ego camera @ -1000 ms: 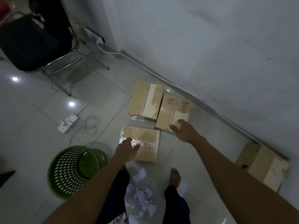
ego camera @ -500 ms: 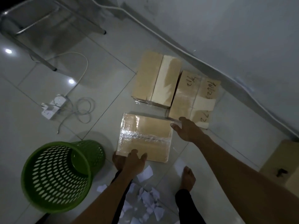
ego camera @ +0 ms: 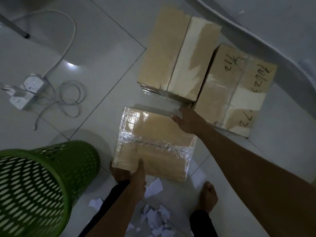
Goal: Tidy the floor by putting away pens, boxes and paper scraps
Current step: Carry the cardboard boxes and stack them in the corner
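Tiled floor [ego camera: 102, 69], cardboard boxes [ego camera: 177, 53], green basket [ego camera: 42, 185], paper scraps [ego camera: 157, 218], power strip [ego camera: 25, 93]

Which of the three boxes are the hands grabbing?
The shiny plastic-wrapped box nearest the green basket: the left hand grips its near edge, the right hand its far corner.

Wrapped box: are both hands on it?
Yes, on the wrapped box the left hand grips the near edge and the right hand the far corner.

I'm gripping the wrapped box [ego camera: 153, 134]: cardboard under glossy, crinkled clear film. Far boxes [ego camera: 164, 48]: matt cardboard. Basket [ego camera: 42, 185]: green perforated plastic. Floor tiles [ego camera: 102, 48] glossy. Scraps [ego camera: 157, 218]: crumpled white paper.
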A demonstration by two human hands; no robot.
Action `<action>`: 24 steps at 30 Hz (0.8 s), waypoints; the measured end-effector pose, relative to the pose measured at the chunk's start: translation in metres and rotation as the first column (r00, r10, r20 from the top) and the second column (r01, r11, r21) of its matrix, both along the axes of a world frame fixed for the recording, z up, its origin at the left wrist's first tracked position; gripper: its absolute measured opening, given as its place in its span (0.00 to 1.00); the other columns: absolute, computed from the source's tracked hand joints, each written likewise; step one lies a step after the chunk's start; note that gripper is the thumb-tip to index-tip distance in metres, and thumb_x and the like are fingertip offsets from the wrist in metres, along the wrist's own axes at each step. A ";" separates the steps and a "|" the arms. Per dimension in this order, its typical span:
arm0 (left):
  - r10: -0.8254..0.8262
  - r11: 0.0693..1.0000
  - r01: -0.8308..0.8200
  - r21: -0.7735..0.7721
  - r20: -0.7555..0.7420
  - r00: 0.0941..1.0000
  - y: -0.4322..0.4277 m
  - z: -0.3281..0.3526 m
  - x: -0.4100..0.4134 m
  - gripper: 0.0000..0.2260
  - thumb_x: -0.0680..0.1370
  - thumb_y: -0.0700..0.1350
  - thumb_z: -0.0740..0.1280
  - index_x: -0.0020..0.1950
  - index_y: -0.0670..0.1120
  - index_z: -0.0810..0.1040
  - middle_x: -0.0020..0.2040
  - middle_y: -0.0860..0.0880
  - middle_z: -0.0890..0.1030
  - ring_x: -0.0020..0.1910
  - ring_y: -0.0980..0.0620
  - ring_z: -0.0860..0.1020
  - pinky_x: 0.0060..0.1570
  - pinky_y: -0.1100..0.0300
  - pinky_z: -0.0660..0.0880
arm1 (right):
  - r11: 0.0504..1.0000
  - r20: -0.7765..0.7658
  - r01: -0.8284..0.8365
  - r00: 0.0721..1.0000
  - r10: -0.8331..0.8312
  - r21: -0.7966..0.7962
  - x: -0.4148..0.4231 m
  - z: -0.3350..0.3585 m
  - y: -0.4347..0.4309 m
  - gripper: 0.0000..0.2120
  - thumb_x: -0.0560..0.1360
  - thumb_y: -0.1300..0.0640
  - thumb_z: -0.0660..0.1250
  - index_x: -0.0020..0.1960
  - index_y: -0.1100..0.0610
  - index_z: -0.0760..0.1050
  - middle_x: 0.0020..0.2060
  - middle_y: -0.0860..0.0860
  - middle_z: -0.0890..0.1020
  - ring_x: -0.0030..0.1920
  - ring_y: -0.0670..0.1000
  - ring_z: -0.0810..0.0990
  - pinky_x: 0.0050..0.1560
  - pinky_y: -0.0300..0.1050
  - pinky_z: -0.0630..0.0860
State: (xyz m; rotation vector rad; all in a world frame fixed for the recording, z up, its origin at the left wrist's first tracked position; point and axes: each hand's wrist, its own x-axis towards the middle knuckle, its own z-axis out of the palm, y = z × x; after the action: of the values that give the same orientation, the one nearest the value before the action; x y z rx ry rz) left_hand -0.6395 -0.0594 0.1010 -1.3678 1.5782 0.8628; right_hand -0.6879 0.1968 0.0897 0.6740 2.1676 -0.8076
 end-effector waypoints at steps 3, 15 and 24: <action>0.161 0.986 -0.162 0.040 0.017 0.987 -0.004 -0.019 -0.002 0.35 0.68 0.67 0.69 0.65 0.45 0.69 0.52 0.42 0.77 0.45 0.42 0.78 0.46 0.51 0.77 | 1.000 -0.009 -0.004 1.000 0.004 -0.002 -0.008 -0.021 -0.006 0.32 0.80 0.40 0.55 0.73 0.63 0.61 0.67 0.63 0.72 0.64 0.62 0.73 0.60 0.53 0.72; 0.048 0.993 -0.038 0.111 -0.084 0.995 -0.015 -0.053 -0.019 0.31 0.75 0.63 0.65 0.72 0.48 0.66 0.67 0.48 0.72 0.64 0.44 0.73 0.57 0.53 0.72 | 0.997 0.021 0.037 0.999 -0.035 -0.072 -0.011 -0.057 -0.026 0.35 0.78 0.33 0.49 0.72 0.58 0.64 0.68 0.60 0.71 0.65 0.61 0.72 0.63 0.51 0.70; -0.166 0.982 0.178 0.057 -0.177 0.970 -0.025 -0.064 -0.097 0.39 0.71 0.66 0.66 0.72 0.40 0.65 0.65 0.40 0.75 0.61 0.39 0.76 0.65 0.44 0.72 | 0.879 0.071 0.450 0.893 -0.445 -0.157 0.032 -0.054 -0.041 0.30 0.80 0.40 0.54 0.72 0.61 0.61 0.67 0.61 0.72 0.65 0.62 0.73 0.62 0.50 0.69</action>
State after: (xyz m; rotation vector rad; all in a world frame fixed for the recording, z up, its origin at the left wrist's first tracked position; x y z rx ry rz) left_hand -0.7369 -0.0847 0.0371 -1.1106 1.7505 0.9417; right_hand -0.6557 0.1562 0.0362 1.1139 1.9050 -1.1964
